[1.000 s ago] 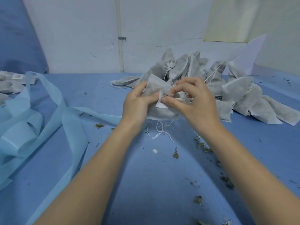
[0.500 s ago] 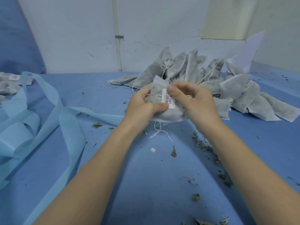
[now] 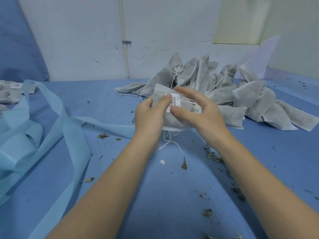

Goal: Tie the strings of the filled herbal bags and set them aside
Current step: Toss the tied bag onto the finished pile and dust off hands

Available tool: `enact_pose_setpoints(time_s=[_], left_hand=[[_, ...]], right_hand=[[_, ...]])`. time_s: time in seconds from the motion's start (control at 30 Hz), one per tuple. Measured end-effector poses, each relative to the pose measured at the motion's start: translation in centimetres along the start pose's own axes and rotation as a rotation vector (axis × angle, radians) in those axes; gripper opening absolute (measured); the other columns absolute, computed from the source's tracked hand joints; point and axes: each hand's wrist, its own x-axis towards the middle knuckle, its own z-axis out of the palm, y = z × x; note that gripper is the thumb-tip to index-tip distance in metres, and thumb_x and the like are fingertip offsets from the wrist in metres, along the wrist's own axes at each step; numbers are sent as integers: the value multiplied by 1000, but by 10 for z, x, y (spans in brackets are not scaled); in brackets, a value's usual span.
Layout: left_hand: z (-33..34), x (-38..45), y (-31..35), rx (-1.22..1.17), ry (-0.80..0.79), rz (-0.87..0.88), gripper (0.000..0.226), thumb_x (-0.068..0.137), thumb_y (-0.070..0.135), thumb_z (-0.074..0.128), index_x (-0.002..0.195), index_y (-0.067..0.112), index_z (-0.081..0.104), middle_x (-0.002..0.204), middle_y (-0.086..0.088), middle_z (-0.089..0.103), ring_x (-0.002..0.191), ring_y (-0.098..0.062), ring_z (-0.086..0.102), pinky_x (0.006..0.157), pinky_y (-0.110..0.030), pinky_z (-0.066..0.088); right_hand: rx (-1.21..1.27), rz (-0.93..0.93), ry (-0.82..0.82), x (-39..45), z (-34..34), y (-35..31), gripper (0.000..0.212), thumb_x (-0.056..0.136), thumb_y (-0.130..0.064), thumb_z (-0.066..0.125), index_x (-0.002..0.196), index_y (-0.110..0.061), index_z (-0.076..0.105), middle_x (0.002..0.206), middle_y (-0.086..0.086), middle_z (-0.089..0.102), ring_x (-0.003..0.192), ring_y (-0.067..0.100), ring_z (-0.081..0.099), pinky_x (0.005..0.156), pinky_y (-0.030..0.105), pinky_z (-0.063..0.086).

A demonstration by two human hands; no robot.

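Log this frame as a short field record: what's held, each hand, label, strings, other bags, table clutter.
held item: grey herbal bag, lifted above the blue table
left hand: grips bag, thumb on label
right hand: grips bag's right side, thumb below label
label: white, barcode, on bag front
strings: loose ends hang below bag
bag pile: behind the hands, right
ribbon: light blue, left
herb bits: scattered

soft, even, cool light fills the scene, with no harsh glare anywhere. faint diffuse shadows sit under the forearms on the blue table cover (image 3: 172, 195) and beneath the held bag (image 3: 174, 121). the wide-angle lens bends the edges: the wall pipe (image 3: 124, 40) leans and the table's far edge curves. the centre is fairly sharp, the label's (image 3: 174, 102) print only partly legible; the corners look softer and slightly smeared.
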Motion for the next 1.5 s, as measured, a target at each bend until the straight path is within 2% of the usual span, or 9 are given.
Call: enact_pose_setpoints(time_s=[0.13, 0.27, 0.47, 0.63, 0.7, 1.03, 1.13, 1.3, 1.5], left_hand=[[-1, 4, 2, -25, 138, 40, 20, 83, 26, 68, 67, 15, 62, 72, -2, 64, 71, -19, 59, 73, -36, 49], [2, 2, -1, 36, 255, 40, 30, 82, 29, 65, 58, 20, 50, 46, 14, 48, 54, -11, 47, 58, -28, 37], [6, -5, 1, -109, 301, -145, 32, 87, 37, 54, 102, 9, 56, 87, -3, 66, 74, -24, 69, 67, -34, 57], [-3, 0, 12, -68, 405, -70, 48, 95, 49, 26, 101, 14, 57, 90, -1, 64, 82, -15, 59, 66, -28, 43], [-8, 4, 14, -36, 385, -77, 46, 96, 44, 28, 103, 12, 60, 85, 1, 63, 75, -8, 57, 57, -23, 38], [14, -11, -9, 297, 55, -69, 43, 96, 38, 26, 67, 21, 54, 81, -6, 66, 78, -18, 61, 72, -25, 49], [23, -22, -16, 453, -116, -56, 42, 95, 32, 28, 76, 14, 62, 94, -12, 69, 96, -30, 62, 87, -40, 48], [49, -32, -30, 825, -284, 223, 19, 88, 17, 47, 89, 10, 65, 98, -13, 67, 95, -34, 57, 68, -32, 38], [91, -6, -53, 1094, -327, 502, 27, 82, 5, 49, 101, 12, 67, 117, -4, 57, 107, -30, 43, 75, -34, 42]], right_hand=[[175, 199, 169, -1, 10, 2, 63, 53, -37, 83, 104, -36, 47, 108, 0, 60, 86, 10, 62, 73, 23, 53], [607, 308, 105, -1, 24, 3, 45, 64, -20, 79, 92, -25, 45, 87, 0, 65, 69, 13, 64, 59, 25, 53], [582, 436, 454, 29, 53, -9, 25, 80, -9, 73, 90, -18, 51, 87, 5, 62, 72, 16, 60, 70, 31, 53], [462, 221, -429, 55, 113, -47, 22, 93, -47, 55, 112, -37, 59, 106, -16, 68, 103, 3, 63, 98, 22, 46], [489, 222, -482, 58, 114, -48, 27, 98, -47, 45, 109, -31, 64, 108, -10, 70, 107, 6, 64, 96, 22, 47], [469, 270, -190, 33, 56, -29, 29, 100, -24, 46, 84, -12, 68, 66, -1, 69, 61, 8, 63, 67, 18, 48], [370, 299, -114, 20, 28, -22, 29, 99, -20, 49, 81, -9, 69, 61, 0, 66, 54, 7, 59, 60, 14, 47], [236, 269, 16, 2, -13, -8, 28, 97, -19, 53, 75, -11, 70, 62, -1, 67, 59, 9, 58, 51, 13, 45], [163, 271, 321, -1, -52, 11, 29, 96, -19, 55, 73, -16, 73, 66, -7, 70, 64, 2, 64, 59, 14, 49]])
